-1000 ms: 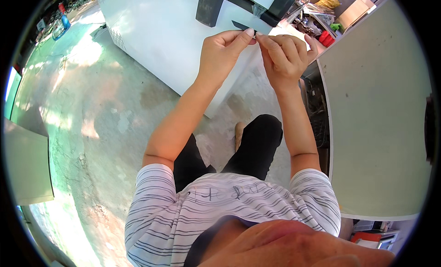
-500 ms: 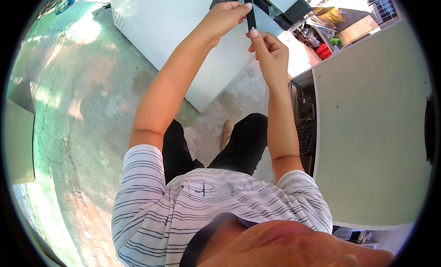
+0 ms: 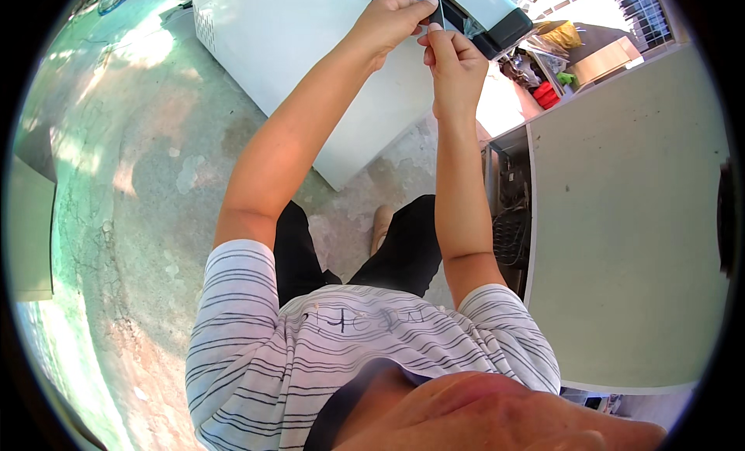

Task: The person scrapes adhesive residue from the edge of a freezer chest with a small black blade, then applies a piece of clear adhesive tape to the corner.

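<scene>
A thin, flat dark strip [image 3: 438, 15] points away from me at the dark recessed end of an appliance [image 3: 500, 33] at the top of the view. My left hand [image 3: 388, 28] pinches it near the far end, thumb on top. My right hand [image 3: 456, 74] pinches its near end just below, fingers curled under. The strip's far tip is against or over the appliance's dark part; I cannot tell whether they touch. The appliance rests on or is part of a large white boxy body [image 3: 287, 47] beneath my hands.
A pale panel [image 3: 621, 218] fills the right side, beside a dark open compartment [image 3: 511, 210]. Cluttered items with a yellow bag [image 3: 566, 36] and red object [image 3: 545, 94] lie at upper right. Concrete floor [image 3: 147, 234] stretches left, with another pale panel [image 3: 29, 234] at the edge.
The strip has turned from crosswise to pointing away from me. My right hand has moved up closer to my left hand, and both reach further toward the appliance's dark part.
</scene>
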{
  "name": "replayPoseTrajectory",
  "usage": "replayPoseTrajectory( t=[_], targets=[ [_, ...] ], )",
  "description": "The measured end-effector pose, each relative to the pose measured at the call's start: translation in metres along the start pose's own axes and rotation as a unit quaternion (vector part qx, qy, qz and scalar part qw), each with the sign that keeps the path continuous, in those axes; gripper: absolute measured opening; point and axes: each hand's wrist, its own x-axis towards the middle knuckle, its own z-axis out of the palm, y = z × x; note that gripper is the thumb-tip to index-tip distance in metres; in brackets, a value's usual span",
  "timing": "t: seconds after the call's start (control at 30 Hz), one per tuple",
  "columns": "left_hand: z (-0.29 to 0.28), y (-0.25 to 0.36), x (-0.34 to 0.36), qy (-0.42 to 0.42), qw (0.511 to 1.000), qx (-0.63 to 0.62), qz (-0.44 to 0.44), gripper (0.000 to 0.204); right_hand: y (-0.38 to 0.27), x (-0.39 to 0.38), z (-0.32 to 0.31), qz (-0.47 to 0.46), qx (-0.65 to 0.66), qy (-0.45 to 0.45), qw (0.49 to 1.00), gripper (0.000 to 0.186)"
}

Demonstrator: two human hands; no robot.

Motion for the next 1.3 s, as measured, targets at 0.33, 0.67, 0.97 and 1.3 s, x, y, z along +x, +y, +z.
replayPoseTrajectory(
  t=[0.33,0.67,0.97,1.3],
  targets=[
    [0.0,-0.013,0.009,0.011,0.997,-0.062,0.05,0.028,0.0,0.0,-0.003,-0.01,-0.01,0.022,1.0,0.032],
    [-0.002,-0.027,0.038,-0.027,0.996,-0.071,0.049,0.02,0.004,-0.006,-0.003,-0.025,0.01,0.044,0.999,0.034],
    [-0.002,-0.027,0.034,-0.064,0.996,-0.043,0.035,0.015,-0.004,-0.021,-0.004,-0.025,-0.018,0.059,0.998,0.035],
    [0.015,-0.005,-0.004,-0.055,0.997,0.044,0.011,0.029,-0.008,-0.042,-0.01,-0.034,-0.031,0.099,0.994,0.035]
  ],
)
